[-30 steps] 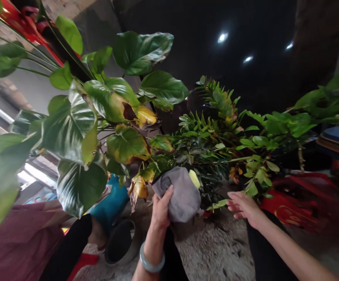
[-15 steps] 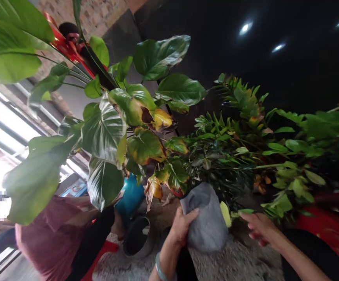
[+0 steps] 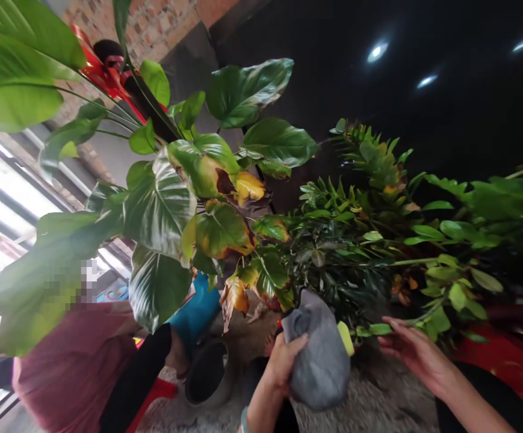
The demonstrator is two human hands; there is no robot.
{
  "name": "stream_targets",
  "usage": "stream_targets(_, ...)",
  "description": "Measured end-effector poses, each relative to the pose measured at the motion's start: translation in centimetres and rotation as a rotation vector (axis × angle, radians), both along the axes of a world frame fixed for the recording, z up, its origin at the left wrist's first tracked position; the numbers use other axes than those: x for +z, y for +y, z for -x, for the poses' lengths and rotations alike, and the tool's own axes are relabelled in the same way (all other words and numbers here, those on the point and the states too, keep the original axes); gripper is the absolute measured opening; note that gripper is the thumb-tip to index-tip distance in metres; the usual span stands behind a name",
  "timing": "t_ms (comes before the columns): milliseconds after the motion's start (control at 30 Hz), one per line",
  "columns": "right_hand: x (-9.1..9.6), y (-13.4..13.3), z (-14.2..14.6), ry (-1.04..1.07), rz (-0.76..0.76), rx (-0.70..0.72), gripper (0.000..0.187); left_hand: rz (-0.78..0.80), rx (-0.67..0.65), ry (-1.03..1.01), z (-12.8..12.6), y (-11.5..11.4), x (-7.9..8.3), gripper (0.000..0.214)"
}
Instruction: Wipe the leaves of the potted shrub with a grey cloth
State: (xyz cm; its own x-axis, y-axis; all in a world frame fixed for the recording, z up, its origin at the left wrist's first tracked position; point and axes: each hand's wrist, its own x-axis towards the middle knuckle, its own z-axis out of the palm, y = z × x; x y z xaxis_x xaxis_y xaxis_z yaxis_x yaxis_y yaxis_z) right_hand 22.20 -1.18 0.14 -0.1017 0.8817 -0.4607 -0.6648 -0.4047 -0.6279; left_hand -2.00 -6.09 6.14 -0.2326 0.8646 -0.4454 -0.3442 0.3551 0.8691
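The left hand (image 3: 281,364) is gripping a grey cloth (image 3: 322,367), fingers clamped on it, near centre under the lowest yellowing leaves (image 3: 236,294). The right hand (image 3: 417,355), fingers apart and empty, is touching a small green leaf (image 3: 380,329) at right. The big leaves (image 3: 159,204) above are seemingly going unwiped.
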Motion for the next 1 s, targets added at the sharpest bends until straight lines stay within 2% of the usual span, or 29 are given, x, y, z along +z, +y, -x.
stream_targets(67,0.0,0.0,-0.1,0.010,0.000,0.007,0.032,-0.053,0.099,0.010,0.9,0.5,2.2,0.054)
stream_targets(167,0.2,0.1,0.0,0.025,0.002,-0.002,0.036,-0.272,0.284,0.028,3.0,3.7,6.6,0.049)
stream_targets(233,0.4,0.1,0.3,0.036,0.003,-0.016,0.038,-0.361,0.335,0.055,3.7,5.8,8.1,0.046)
stream_targets(267,0.5,0.1,0.4,0.043,0.003,-0.023,0.038,-0.354,0.336,0.070,3.7,6.4,8.0,0.044)
stream_targets(333,0.7,0.0,0.4,0.053,0.002,-0.033,0.039,-0.235,0.270,0.097,3.2,6.4,6.6,0.038)
stream_targets(400,0.7,-0.1,0.3,0.052,0.002,-0.037,0.040,-0.077,0.118,0.113,2.6,4.8,4.2,0.035)
stream_targets(467,0.6,-0.3,0.0,0.047,0.010,-0.040,0.042,-0.027,-0.107,0.083,2.3,2.5,2.4,0.042)
stream_targets(533,0.4,-0.3,-0.2,0.050,0.016,-0.045,0.043,-0.058,-0.242,0.065,2.6,0.7,2.3,0.047)
stream_targets(567,0.4,-0.2,-0.2,0.053,0.015,-0.048,0.043,-0.081,-0.244,0.061,2.9,0.3,3.0,0.049)
stream_targets(633,0.5,-0.1,-0.2,0.059,0.008,-0.050,0.044,-0.127,-0.124,0.062,3.6,0.7,5.5,0.050)
stream_targets(733,0.9,0.0,0.3,0.072,0.002,-0.060,0.046,-0.231,0.185,0.062,4.0,3.7,9.4,0.045)
stream_targets(800,1.2,0.0,0.6,0.086,-0.002,-0.068,0.047,-0.292,0.293,0.062,3.4,5.8,10.2,0.041)
stream_targets(867,1.3,-0.1,0.8,0.097,-0.012,-0.068,0.046,-0.265,0.243,0.075,2.3,6.7,9.0,0.041)
stream_targets(900,1.2,-0.2,0.7,0.101,-0.016,-0.065,0.045,-0.221,0.154,0.088,1.7,6.5,7.7,0.043)
stream_targets(1000,1.0,-0.3,0.3,0.094,-0.018,-0.059,0.043,-0.083,-0.249,0.088,0.5,3.8,3.1,0.047)
